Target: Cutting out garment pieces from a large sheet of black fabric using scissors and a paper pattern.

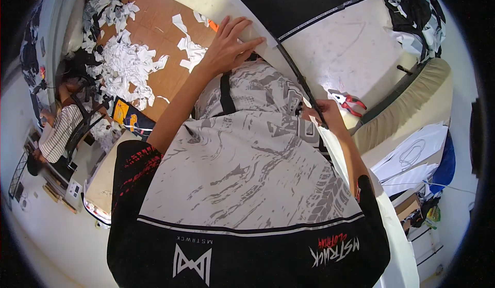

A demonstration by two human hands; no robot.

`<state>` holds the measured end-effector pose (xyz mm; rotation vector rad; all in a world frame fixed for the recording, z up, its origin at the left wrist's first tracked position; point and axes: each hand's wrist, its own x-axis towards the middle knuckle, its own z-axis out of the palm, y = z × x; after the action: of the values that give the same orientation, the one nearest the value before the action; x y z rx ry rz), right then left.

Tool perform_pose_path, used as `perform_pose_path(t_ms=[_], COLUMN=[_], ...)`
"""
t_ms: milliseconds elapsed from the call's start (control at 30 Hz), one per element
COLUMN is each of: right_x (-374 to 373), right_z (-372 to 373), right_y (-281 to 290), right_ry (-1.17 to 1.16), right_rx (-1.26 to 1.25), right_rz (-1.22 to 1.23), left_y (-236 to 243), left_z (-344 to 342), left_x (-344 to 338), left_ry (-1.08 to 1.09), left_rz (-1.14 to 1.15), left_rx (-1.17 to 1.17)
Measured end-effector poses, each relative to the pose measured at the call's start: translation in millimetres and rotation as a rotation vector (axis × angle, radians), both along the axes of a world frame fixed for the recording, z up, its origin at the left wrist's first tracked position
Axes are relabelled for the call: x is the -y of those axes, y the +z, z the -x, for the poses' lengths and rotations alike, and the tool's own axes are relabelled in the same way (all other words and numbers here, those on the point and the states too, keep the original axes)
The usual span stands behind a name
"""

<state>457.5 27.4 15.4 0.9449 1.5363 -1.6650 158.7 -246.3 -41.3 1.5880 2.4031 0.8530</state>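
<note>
My left hand (233,43) lies with fingers stretched over the edge of a white sheet or panel (206,2). Below my right hand's fingertips, a long narrow black strip (295,70) runs diagonally up toward the left hand. My right hand (330,114) is closed round the lower end of this strip, close to my body. Just beyond that hand, pliers (348,102) with red and black handles lie on the white tabletop (335,45). Black material (304,2) with a pale edge band covers the far part of the table.
White scraps (126,63) are heaped on the brown floor at the left. A person (59,133) in a striped top sits at far left. On the right are a beige gathered cover (407,97), white sheets (410,159) with a coiled cord, and piled black and white cloth (412,17).
</note>
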Motion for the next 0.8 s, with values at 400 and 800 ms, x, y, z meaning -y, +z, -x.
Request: perform_pose_path(t_ms=[400, 800], right_x=[8, 15], right_z=[32, 59], right_y=[4, -6], right_ry=[-0.027, 0.087], right_rx=[0.053, 0.010], right_rz=[0.075, 0.003], left_y=[-1, 0], left_z=[-2, 3], left_x=[0, 4], left_ry=[0.002, 0.000], left_rz=[0.006, -0.008], left_rx=[-0.026, -0.070])
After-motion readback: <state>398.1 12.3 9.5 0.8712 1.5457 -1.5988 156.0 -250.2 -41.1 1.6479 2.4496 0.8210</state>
